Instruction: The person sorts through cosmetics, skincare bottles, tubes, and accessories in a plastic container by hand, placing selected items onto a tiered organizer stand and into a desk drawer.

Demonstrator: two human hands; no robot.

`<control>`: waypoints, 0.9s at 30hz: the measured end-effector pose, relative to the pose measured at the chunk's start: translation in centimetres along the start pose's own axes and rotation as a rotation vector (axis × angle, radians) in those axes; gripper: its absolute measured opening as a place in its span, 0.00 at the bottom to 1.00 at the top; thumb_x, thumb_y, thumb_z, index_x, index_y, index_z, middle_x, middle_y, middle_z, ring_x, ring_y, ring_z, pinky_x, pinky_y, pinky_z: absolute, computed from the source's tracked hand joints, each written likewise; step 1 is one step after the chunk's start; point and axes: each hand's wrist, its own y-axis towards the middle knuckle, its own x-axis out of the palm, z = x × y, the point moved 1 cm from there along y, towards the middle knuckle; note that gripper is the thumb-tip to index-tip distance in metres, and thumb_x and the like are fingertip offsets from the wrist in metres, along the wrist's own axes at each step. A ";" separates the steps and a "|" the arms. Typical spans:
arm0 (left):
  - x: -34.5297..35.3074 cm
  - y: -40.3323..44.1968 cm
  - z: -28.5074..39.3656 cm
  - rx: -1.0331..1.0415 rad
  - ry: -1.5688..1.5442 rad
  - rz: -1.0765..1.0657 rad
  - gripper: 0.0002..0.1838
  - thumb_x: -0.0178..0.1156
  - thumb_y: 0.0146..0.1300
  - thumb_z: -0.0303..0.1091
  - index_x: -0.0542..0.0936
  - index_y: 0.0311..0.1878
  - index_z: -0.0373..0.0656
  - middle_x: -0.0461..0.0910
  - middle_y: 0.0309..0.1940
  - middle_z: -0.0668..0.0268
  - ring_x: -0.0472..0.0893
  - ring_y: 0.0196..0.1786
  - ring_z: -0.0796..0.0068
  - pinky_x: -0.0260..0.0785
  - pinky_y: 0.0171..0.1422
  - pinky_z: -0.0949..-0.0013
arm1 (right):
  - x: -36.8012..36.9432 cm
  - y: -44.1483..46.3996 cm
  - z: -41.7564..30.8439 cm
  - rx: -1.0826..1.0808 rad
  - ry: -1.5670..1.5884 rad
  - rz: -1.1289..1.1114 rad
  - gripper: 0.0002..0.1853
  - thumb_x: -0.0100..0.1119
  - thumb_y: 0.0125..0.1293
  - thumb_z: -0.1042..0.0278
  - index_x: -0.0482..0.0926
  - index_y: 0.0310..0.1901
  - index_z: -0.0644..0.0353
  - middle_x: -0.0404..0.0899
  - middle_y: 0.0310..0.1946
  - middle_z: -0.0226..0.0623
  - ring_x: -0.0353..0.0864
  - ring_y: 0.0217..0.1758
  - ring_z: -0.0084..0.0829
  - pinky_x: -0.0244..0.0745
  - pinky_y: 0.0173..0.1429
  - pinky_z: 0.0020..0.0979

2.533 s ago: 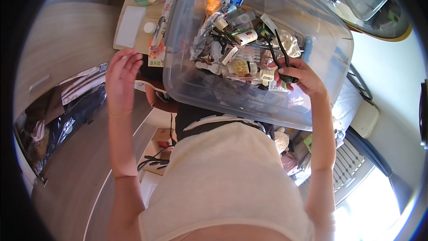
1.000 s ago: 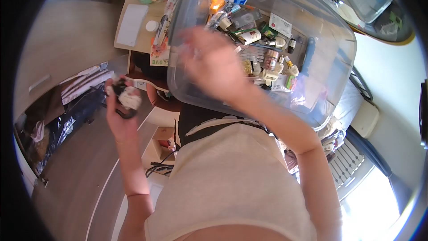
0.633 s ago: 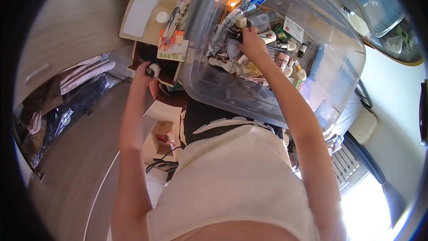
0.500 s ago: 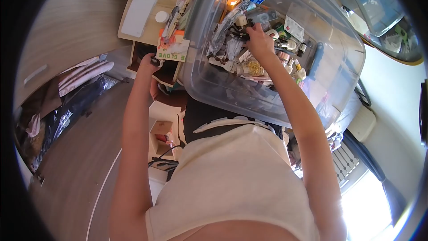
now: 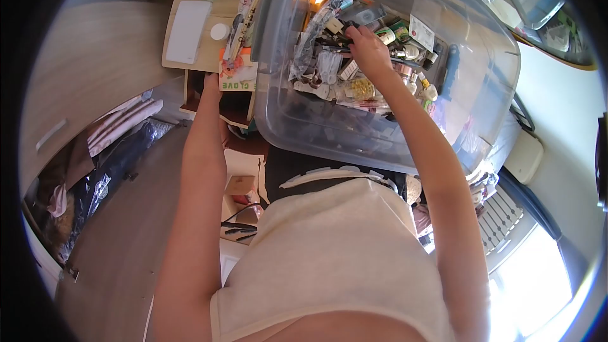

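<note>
Holding jumbled bottles [image 5: 358, 90], the clear bin [image 5: 316, 128] surrounds the right hand [image 5: 370, 52], fingers half-curled at dark items [image 5: 348, 26], grip unclear; left hand [image 5: 212, 82] too hidden to tell.

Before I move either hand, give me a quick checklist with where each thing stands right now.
1. Clear bin open on top: ok, no lid covers it.
2. Right hand inside the bin: ok, it is down among the jumbled items.
3. Right hand's grip: cannot tell, its fingertips are lost among dark items.
4. Left hand out of the drawer: not ok, it reaches in below the tabletop.
5. Left hand's contents: cannot tell, its fingers are hidden.
6. GLOVE packet fully on the tabletop: not ok, it overhangs the edge beside the left hand.
</note>
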 end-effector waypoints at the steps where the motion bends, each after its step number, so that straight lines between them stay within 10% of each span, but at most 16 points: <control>1: 0.1 -0.4 0.2 0.050 0.001 -0.015 0.21 0.48 0.60 0.24 0.65 0.58 0.38 0.74 0.48 0.55 0.79 0.44 0.58 0.74 0.50 0.60 | 0.3 0.1 -0.4 0.004 0.002 0.002 0.07 0.54 0.51 0.73 0.75 0.34 0.55 0.74 0.35 0.36 0.76 0.44 0.38 0.75 0.45 0.36; 12: -2.0 -4.9 2.6 0.158 -0.079 0.144 0.23 0.46 0.59 0.19 0.64 0.60 0.35 0.66 0.57 0.55 0.68 0.59 0.60 0.70 0.58 0.58 | -2.6 -0.6 2.2 -0.029 0.125 -0.228 0.12 0.57 0.48 0.76 0.73 0.37 0.59 0.74 0.37 0.40 0.74 0.48 0.41 0.72 0.47 0.40; 27: -0.4 -19.0 12.4 0.415 0.010 0.054 0.12 0.47 0.60 0.20 0.72 0.47 0.32 0.74 0.48 0.56 0.75 0.52 0.64 0.70 0.57 0.62 | -2.6 -0.7 1.7 -0.056 0.120 -0.433 0.17 0.60 0.53 0.68 0.71 0.45 0.61 0.73 0.44 0.41 0.75 0.51 0.44 0.73 0.51 0.41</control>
